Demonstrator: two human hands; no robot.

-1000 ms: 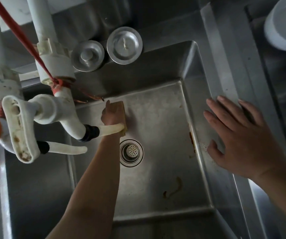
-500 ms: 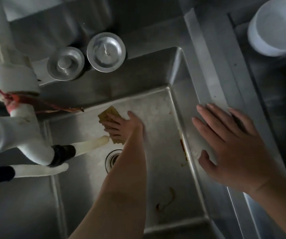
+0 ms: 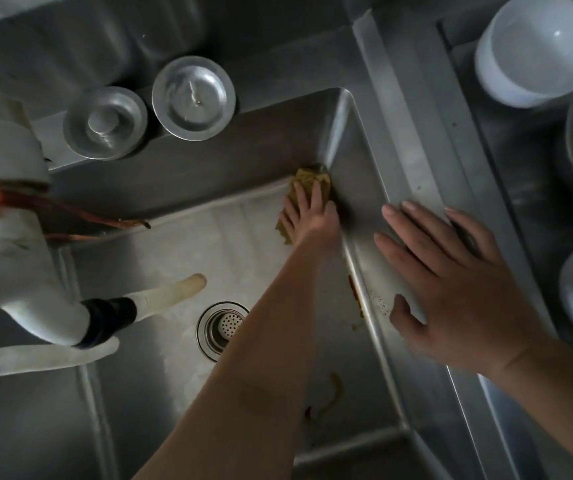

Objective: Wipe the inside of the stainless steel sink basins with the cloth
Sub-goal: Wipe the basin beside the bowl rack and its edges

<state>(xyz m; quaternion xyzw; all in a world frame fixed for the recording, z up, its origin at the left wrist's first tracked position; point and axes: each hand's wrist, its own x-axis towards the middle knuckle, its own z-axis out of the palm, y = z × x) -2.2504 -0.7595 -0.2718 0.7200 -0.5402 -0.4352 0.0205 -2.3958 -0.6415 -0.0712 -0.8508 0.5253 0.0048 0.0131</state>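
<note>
1. The cloth (image 3: 307, 188) is yellow-brown, small and crumpled. It looks flat and squashed.
2. The cloth lies on the floor of the sink basin (image 3: 209, 244), pushed right into the far right corner where two walls meet.
3. The left hand (image 3: 307, 216) is on top of the cloth. Its fingers (image 3: 299, 199) are straight and close together, and they press the cloth down. Bits of cloth stick out past the fingertips and at the left side of the hand.
4. The right hand (image 3: 451, 285) lies flat on the sink's right rim (image 3: 399, 140). Its fingers are spread wide and hold nothing.
5. The basin is grey steel. The round drain strainer (image 3: 221, 329) sits near the middle of the floor, partly behind the left arm. There are brown rusty marks by the right wall and near the front.
6. White tap spouts (image 3: 171, 296) reach over the basin from the left.
7. Two round metal drain plugs (image 3: 105, 123) sit on the ledge behind the basin.
8. A white bowl (image 3: 534, 46) stands far to the right.
</note>
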